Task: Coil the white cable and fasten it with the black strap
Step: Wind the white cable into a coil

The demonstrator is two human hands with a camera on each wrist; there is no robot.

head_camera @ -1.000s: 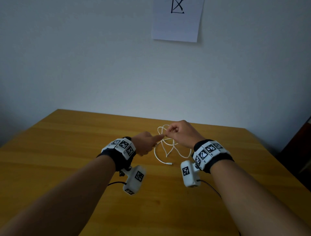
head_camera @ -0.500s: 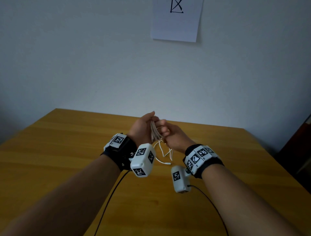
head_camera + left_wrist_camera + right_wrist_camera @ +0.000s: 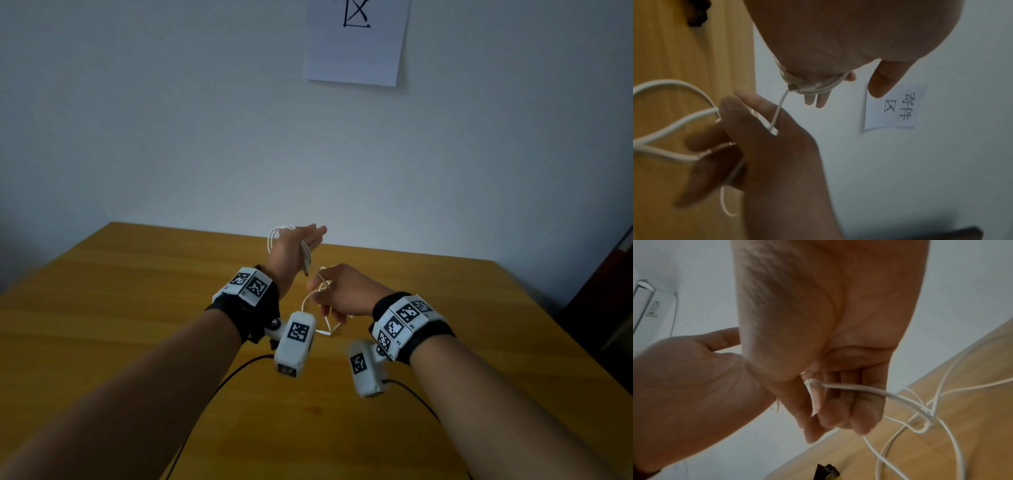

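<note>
Only wrist-side: black strap (image 3: pixel 827 473) on table (image 3: pixel 900 467).

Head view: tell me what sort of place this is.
Probably a plain indoor room set up as a workstation: a bare wooden table against a blank pale wall, with a handwritten paper sign stuck on it.

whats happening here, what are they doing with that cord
A person is winding a white cable into loops around the left hand, whose fingers are held straight. The right hand pinches the loose part and feeds it across. The rest of the cable hangs down to the wooden table. It isn't strapped yet.
</note>
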